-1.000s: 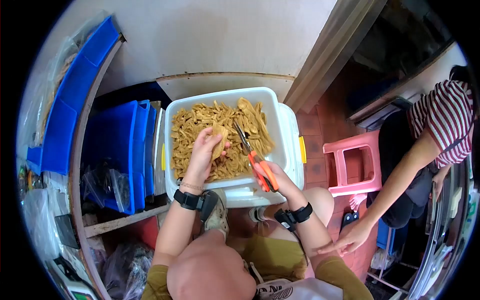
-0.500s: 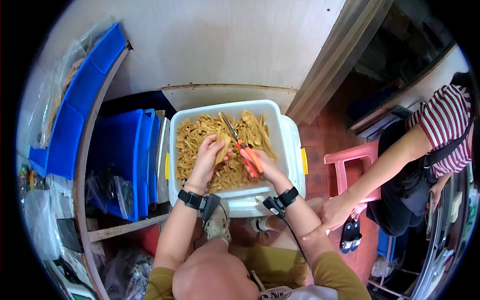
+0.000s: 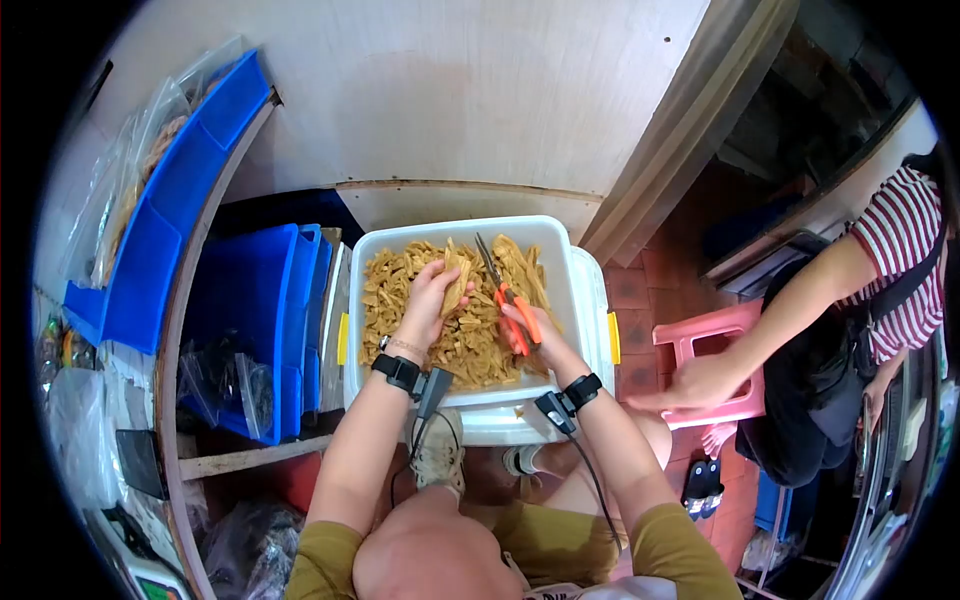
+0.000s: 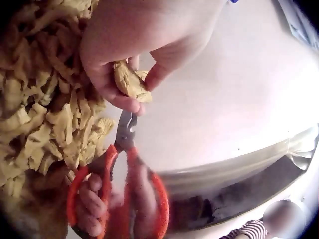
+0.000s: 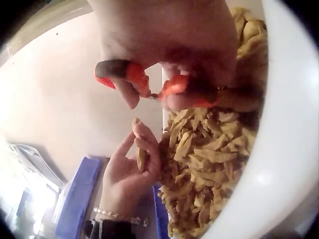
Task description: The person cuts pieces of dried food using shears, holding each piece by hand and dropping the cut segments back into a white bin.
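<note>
My left hand [image 3: 428, 300] holds a folded tan strip of food [image 3: 457, 283] over a white tub [image 3: 557, 262]. In the left wrist view the strip [image 4: 130, 82] is pinched between thumb and fingers. My right hand [image 3: 545, 340] grips orange-handled scissors [image 3: 508, 298], with fingers through the loops and dark blades pointing away from me. The blades lie close to the right of the strip in the head view; in the left wrist view their tips are hidden behind the left fingers. Cut tan pieces [image 3: 480, 355] fill the tub, and longer uncut strips [image 3: 520, 268] lie at its far right.
A white lid [image 3: 595, 310] with yellow clips shows around the tub. Blue bins [image 3: 250, 320] stand at the left on a shelf. At the right, a person in a striped shirt [image 3: 900, 235] reaches an arm across a pink stool [image 3: 700, 330]. Black slippers [image 3: 703, 488] lie on the tiled floor.
The scissors swung left toward the strip, then back to the right. The other person's hand has moved off my right forearm toward the stool. The head view has shifted slightly.
</note>
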`<act>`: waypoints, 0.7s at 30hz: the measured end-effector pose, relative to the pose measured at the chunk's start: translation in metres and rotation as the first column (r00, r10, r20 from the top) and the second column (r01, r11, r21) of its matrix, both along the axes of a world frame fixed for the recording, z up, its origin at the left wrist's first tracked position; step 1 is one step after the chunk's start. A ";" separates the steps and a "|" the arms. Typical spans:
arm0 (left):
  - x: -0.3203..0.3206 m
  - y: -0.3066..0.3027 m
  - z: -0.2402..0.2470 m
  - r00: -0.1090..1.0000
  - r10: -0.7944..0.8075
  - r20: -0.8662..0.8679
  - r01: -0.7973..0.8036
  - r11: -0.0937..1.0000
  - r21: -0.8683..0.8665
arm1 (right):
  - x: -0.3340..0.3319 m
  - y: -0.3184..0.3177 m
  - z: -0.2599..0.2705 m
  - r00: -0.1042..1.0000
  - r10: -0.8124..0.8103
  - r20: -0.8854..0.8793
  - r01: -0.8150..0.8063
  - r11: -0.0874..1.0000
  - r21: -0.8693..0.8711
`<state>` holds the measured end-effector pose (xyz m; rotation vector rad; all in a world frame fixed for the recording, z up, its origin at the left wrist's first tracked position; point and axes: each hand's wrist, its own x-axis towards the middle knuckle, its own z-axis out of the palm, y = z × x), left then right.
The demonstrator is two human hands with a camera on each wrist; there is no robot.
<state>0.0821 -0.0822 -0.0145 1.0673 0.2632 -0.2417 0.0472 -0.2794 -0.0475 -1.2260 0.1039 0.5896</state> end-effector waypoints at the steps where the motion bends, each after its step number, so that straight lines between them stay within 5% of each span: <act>1: -0.001 0.000 0.000 1.000 0.011 0.001 -0.011 1.000 0.017 | 0.000 0.000 -0.002 1.000 -0.016 -0.004 0.016 1.000 0.023; 15: -0.013 0.003 0.004 1.000 -0.005 -0.007 0.005 1.000 0.022 | -0.006 -0.004 0.001 0.997 -0.044 0.064 0.048 0.997 -0.062; 21: -0.017 0.002 0.014 0.998 0.055 -0.032 -0.058 0.992 -0.115 | -0.012 -0.027 0.003 0.988 0.138 0.072 -0.127 0.982 -0.141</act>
